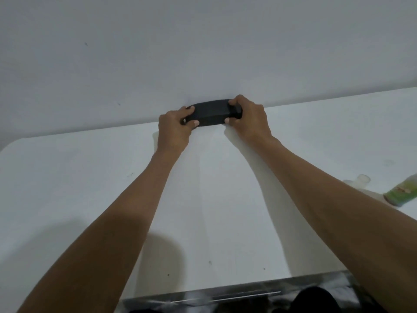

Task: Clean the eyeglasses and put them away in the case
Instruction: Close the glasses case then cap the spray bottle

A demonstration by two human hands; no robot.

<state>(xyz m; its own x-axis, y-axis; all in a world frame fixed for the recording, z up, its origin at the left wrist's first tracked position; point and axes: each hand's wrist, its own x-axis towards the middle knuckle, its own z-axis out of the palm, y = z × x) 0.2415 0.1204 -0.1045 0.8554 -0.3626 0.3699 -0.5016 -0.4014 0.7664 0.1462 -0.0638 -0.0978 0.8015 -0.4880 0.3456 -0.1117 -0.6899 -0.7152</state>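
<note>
- The black case (211, 112) lies at the far edge of the white counter (67, 188), right against the wall (203, 41), long side running left to right.
- The left hand (173, 127) grips the case's left end: fingers (188, 108) curl over the top, thumb pressed on the near face.
- The right hand (250, 118) grips the right end the same way, fingers wrapped over the top and thumb on the near side.
- The case looks closed; the eyeglasses do not show, and whether they are inside cannot be told.
- Both forearms stretch out across the middle of the counter and cover much of it.
- Near the right edge of the counter lies a green-labelled bottle (404, 193), partly cut off by the frame, with a pale translucent cap (363, 180) just beside it; both are well apart from the case.
- A dark, shiny strip (225, 297) runs along the near edge of the counter; what it is stays unclear.
- Small dark specks dot the counter and wall.
</note>
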